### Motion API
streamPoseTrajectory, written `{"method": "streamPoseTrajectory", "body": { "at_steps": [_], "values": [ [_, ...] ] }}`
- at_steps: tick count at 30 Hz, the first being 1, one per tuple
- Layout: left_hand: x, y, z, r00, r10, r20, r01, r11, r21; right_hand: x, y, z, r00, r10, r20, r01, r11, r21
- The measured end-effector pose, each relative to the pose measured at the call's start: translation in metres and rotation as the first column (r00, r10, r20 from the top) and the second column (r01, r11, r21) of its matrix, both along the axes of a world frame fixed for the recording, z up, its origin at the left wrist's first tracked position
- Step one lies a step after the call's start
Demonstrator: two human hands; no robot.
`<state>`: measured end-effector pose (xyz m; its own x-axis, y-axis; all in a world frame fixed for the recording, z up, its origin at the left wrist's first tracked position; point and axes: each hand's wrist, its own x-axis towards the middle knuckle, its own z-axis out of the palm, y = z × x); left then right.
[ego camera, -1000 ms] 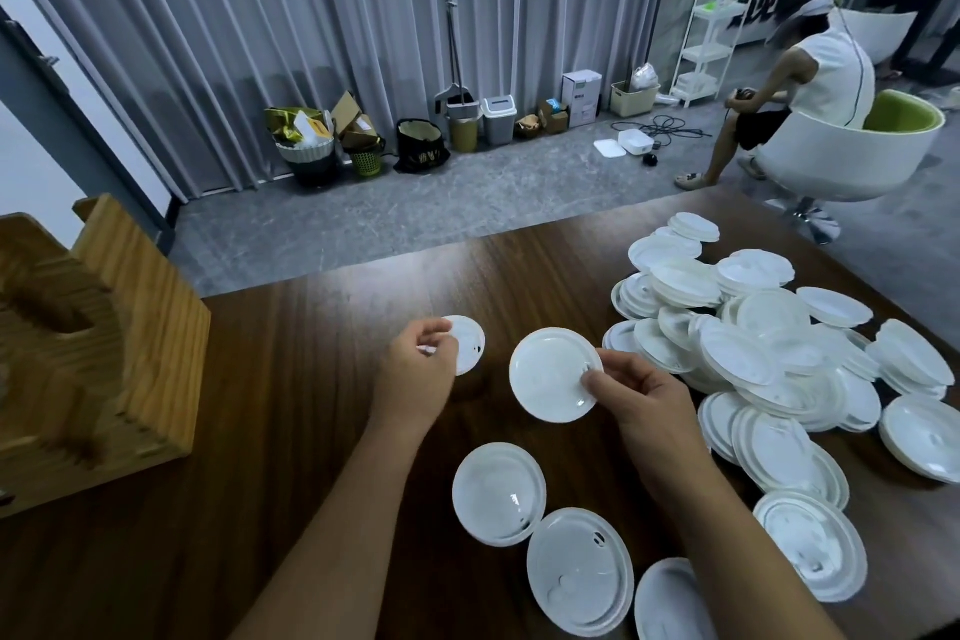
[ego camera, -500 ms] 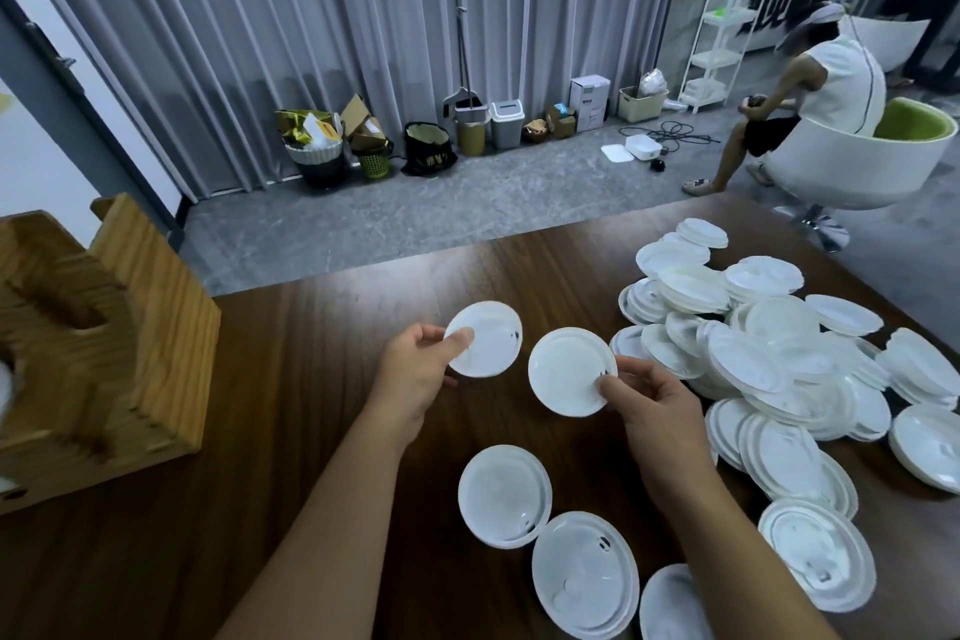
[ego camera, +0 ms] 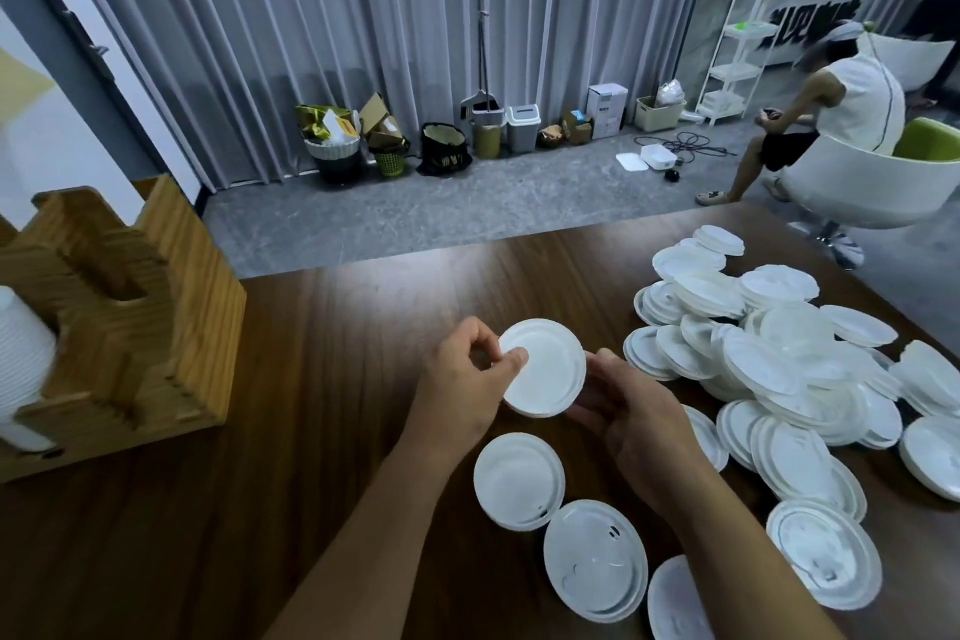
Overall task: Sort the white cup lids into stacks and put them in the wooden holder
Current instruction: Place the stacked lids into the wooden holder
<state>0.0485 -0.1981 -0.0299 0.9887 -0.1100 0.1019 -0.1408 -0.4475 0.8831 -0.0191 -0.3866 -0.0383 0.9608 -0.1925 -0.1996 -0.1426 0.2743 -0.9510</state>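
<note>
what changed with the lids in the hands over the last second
The left hand and right hand came together: the two lids they held apart a second ago now sit as one held stack, gripped from both sides above the table. The loose lid pile, the lids near the wrists and the wooden holder stayed put.

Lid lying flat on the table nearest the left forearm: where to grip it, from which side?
Probably by the rim. That lid lies flat on the table, so nothing but its thin raised edge offers purchase. Come from above on its left side, which is bare wood; a neighbouring lid crowds its lower right. Pinch thumb and finger across the rim, tipping one edge up first.
</note>
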Motion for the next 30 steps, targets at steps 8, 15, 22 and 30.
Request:
{"method": "streamPoseTrajectory", "body": {
  "at_steps": [8,15,22,30],
  "values": [
    [-0.006,0.021,0.014,0.998,0.057,-0.001,-0.057,0.993,-0.100,-0.010,0.011,0.007,0.995,0.092,0.034,-0.094,0.992,0.086],
    [-0.010,0.056,0.008,0.999,-0.039,-0.020,0.035,0.990,-0.137,-0.011,0.039,0.013,0.992,0.115,-0.047,-0.114,0.993,0.012],
    [-0.019,0.113,0.020,0.984,-0.126,-0.127,0.075,0.935,-0.347,-0.001,0.088,0.024,0.995,0.097,-0.029,-0.094,0.992,0.083],
    [-0.029,0.208,0.027,0.985,0.051,-0.167,-0.130,0.851,-0.509,0.027,0.169,0.042,0.966,0.255,-0.050,-0.254,0.967,0.024]
  ]
}}
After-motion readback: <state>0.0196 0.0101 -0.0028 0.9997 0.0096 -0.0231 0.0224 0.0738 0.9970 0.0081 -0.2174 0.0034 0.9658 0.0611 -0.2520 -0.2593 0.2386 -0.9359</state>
